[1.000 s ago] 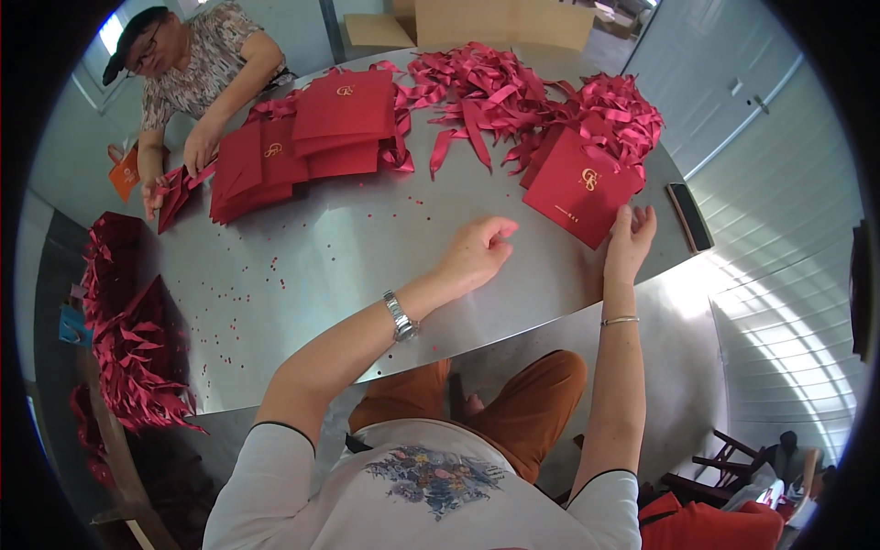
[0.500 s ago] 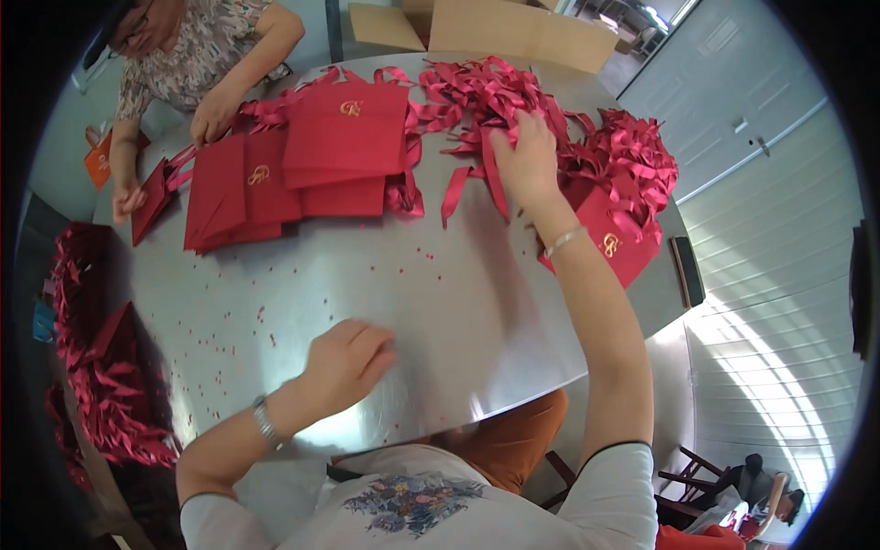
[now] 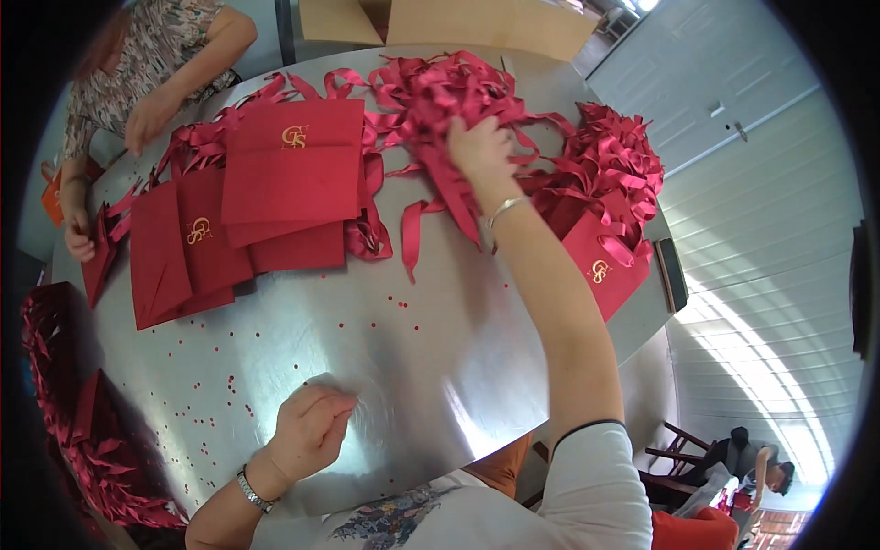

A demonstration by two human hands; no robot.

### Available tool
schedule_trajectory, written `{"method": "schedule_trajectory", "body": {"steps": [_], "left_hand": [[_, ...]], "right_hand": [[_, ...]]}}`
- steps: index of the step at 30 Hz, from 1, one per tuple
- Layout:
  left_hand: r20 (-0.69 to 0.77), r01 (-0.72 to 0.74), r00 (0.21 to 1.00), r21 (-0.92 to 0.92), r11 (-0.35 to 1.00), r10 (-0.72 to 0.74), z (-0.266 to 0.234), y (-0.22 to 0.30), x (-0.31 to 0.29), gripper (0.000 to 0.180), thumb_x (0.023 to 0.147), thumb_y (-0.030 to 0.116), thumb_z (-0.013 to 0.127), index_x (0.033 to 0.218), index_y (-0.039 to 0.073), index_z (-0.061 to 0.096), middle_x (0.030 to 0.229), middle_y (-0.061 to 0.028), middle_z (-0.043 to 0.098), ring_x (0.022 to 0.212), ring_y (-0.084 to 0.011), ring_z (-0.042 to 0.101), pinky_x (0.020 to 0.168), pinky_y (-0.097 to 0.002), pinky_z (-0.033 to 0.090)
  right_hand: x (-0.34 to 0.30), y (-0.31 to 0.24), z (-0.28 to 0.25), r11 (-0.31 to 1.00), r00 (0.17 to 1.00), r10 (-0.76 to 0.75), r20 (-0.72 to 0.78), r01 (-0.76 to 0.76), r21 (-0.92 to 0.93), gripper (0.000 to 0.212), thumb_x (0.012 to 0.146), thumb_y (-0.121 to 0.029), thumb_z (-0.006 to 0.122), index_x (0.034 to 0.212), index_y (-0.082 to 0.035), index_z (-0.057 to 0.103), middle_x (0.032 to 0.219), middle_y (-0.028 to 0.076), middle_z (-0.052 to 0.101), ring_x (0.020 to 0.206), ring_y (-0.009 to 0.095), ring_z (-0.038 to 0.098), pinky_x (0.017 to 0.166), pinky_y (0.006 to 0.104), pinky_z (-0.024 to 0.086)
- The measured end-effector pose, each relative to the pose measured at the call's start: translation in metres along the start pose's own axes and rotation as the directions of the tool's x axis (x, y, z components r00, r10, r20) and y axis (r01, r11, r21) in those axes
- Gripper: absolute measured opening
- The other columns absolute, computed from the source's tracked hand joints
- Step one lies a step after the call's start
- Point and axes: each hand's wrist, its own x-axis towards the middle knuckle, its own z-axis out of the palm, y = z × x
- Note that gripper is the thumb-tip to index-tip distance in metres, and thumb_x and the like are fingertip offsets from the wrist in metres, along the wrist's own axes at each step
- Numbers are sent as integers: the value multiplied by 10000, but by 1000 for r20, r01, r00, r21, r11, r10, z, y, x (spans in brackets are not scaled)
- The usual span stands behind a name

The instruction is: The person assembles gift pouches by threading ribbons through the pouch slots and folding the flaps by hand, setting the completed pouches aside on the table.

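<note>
My right hand is stretched out over the far heap of dark red ribbons. Its fingers are smeared by motion but look curled round some of the strands, which blur along with it. Loose ribbon ends hang from the heap onto the metal table. Low over the near part of the table, my left hand is closed in a loose fist, with nothing showing in it. Red paper bags with gold emblems lie overlapped at the left, ribbons trailing behind them.
Across the table, a person's hand hovers near a small red bag. A second ribbon heap covers another red bag beside a dark phone-like object. A ribbon-filled container stands at left; cardboard boxes stand behind.
The view has shifted, so the table's contents sit further left. Ribbons by my right hand have moved and blurred. The other person's upper hand has lifted off the ribbons.
</note>
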Motion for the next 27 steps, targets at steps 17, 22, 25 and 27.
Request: {"method": "schedule_trajectory", "body": {"steps": [17,22,25,27], "left_hand": [[-27,15,999,-76,997,-17,-1,0,0,225,713,-106,651,890,29,622,807,-107,618,694,-275,605,619,-353,494],[-17,41,999,-13,999,-41,-4,2,-5,221,710,-100,663,883,32,623,803,-106,615,692,-269,606,603,-347,495],[-28,37,999,-3,999,-37,-1,0,-6,209,718,-98,661,876,32,623,807,-110,615,692,-275,605,605,-354,497],[-38,22,999,-17,1000,-22,2,2,-2,183,742,-90,652,880,27,623,791,-114,623,695,-287,609,611,-362,499]], "right_hand": [[143,74,-32,952,993,-59,-103,25,-306,349,888,-236,506,1124,-45,677,1243,199,612,1195,360,564,1007,460,437],[86,46,-16,807,958,-282,52,267,-527,320,896,-258,491,1053,-98,719,1091,146,692,1049,328,653,899,452,499],[16,12,-6,782,900,-422,108,421,-459,272,875,-212,501,946,-82,729,1008,151,710,939,313,685,823,414,523],[-21,12,0,850,887,-458,51,455,-265,280,850,-180,503,900,9,704,985,216,690,956,355,654,833,444,508]]}}
